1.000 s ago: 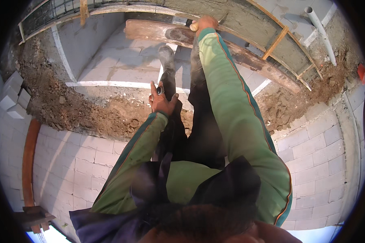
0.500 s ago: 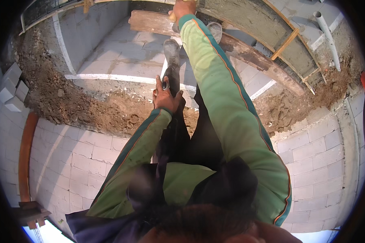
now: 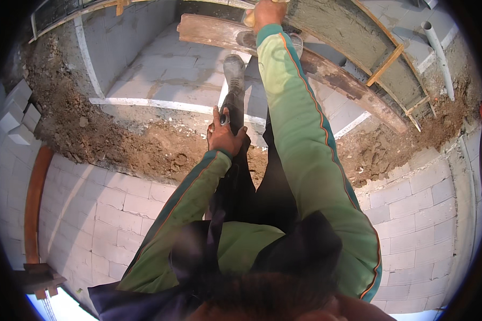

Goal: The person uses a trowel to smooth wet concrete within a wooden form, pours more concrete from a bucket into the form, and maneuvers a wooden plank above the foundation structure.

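Note:
My right hand (image 3: 268, 14) is stretched out to the top of the view, over the inner edge of a curved bed of wet concrete (image 3: 326, 32). Its fingers are wrapped round a pale yellowish piece, perhaps a handle, whose ends show on both sides of the hand; the rest is hidden or cut off. My left hand (image 3: 225, 134) lies on my left leg near the knee, fingers spread, with a ring on one of them. A long worn wooden plank (image 3: 337, 77) crosses ahead of me, just nearer than the concrete, and my shoes (image 3: 233, 68) are beside it.
Thin wooden strips and a cross brace (image 3: 385, 64) frame the concrete. A grey pipe (image 3: 439, 59) stands at the right. Pale blocks (image 3: 19, 115) are stacked at the far left. Loose soil (image 3: 144, 147) borders a block wall (image 3: 118, 198), and a brown wooden beam (image 3: 36, 208) is at the left.
My right hand has moved a little to the right along the concrete edge, keeping its grip. The whole view has shifted slightly; my left hand stays on the leg.

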`<state>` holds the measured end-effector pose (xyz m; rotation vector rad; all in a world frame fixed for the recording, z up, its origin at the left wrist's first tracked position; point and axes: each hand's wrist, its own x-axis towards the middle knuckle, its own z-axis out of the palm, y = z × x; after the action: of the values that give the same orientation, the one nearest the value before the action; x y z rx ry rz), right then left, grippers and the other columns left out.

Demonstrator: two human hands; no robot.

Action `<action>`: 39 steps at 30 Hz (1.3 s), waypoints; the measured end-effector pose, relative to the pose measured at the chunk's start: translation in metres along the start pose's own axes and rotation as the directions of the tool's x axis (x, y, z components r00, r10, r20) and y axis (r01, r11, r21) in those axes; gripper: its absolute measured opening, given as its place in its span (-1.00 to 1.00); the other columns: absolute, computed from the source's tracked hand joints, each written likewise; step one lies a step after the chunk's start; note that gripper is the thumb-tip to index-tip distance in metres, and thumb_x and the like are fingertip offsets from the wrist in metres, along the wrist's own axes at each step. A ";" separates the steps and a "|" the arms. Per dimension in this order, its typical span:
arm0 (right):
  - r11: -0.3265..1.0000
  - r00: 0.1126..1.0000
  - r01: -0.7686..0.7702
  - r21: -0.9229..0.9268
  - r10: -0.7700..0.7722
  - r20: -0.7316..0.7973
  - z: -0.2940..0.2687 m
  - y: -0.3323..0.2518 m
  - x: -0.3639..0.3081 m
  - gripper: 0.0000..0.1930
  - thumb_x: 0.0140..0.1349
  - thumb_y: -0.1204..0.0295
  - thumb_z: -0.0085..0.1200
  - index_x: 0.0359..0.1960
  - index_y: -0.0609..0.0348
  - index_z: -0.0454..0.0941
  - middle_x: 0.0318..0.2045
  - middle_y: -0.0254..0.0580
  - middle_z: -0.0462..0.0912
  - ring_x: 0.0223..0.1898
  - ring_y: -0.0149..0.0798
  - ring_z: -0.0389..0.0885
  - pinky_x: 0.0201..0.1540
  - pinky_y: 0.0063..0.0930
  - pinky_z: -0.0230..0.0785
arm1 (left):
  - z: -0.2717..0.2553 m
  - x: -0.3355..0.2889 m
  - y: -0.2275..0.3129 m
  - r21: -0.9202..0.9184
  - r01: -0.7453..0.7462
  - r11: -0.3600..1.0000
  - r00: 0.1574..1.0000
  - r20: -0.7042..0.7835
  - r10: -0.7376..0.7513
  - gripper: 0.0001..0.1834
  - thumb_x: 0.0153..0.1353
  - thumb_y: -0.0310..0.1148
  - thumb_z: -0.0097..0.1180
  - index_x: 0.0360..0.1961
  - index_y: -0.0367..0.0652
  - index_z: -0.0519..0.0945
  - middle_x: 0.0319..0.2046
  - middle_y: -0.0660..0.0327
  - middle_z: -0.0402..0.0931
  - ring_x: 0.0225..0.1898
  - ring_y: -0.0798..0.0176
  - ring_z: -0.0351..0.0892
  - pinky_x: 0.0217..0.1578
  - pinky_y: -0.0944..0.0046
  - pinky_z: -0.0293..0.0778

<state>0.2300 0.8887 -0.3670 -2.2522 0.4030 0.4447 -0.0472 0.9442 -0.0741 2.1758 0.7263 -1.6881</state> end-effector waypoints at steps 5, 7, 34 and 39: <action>0.724 0.901 0.407 -0.557 -0.219 0.374 0.042 0.028 0.023 -0.75 0.25 0.35 0.08 -0.25 0.32 0.65 -0.27 0.32 0.72 -0.08 0.13 0.73 0.02 0.16 0.48 | -0.003 -0.002 -0.001 -0.015 -0.030 0.999 1.000 -0.005 0.029 0.03 0.28 0.24 0.12 0.61 -0.06 0.06 0.64 0.04 -0.30 0.42 -0.29 0.29 0.46 -0.18 0.09; 0.994 0.999 -0.033 0.106 0.033 0.010 0.040 0.032 0.016 -0.72 0.27 0.35 0.06 -0.18 0.33 0.66 -0.18 0.21 0.75 -0.11 0.10 0.73 0.08 0.07 0.47 | -0.002 -0.001 -0.001 -0.022 -0.021 1.000 0.999 0.024 0.022 0.04 0.27 0.23 0.14 0.61 -0.07 0.06 0.64 0.04 -0.30 0.42 -0.32 0.29 0.45 -0.21 0.09; 0.334 0.686 -0.708 0.622 0.114 0.719 -0.031 -0.021 0.051 -0.80 0.37 0.30 0.16 -0.43 0.04 0.56 -0.64 -0.31 0.53 -0.67 -0.28 0.51 -0.66 -0.30 0.35 | 0.012 0.005 -0.012 0.032 -0.055 0.998 0.998 -0.004 0.055 0.03 0.28 0.21 0.16 0.60 -0.09 0.06 0.63 0.06 -0.24 0.35 -0.46 0.29 0.34 -0.18 0.35; 0.234 0.774 -0.605 0.761 0.400 0.491 -0.036 -0.018 -0.019 -0.77 0.46 0.28 0.05 -0.36 0.10 0.55 -0.61 -0.22 0.53 -0.66 -0.26 0.52 -0.68 -0.30 0.35 | 0.010 0.005 -0.012 0.025 -0.054 0.998 0.998 0.020 0.053 0.04 0.27 0.19 0.18 0.61 -0.08 0.05 0.63 0.04 -0.22 0.37 -0.46 0.27 0.35 -0.18 0.33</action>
<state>0.2276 0.8752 -0.3247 -0.9133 1.0206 0.5839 -0.0611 0.9495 -0.0810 2.1728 0.6392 -1.6978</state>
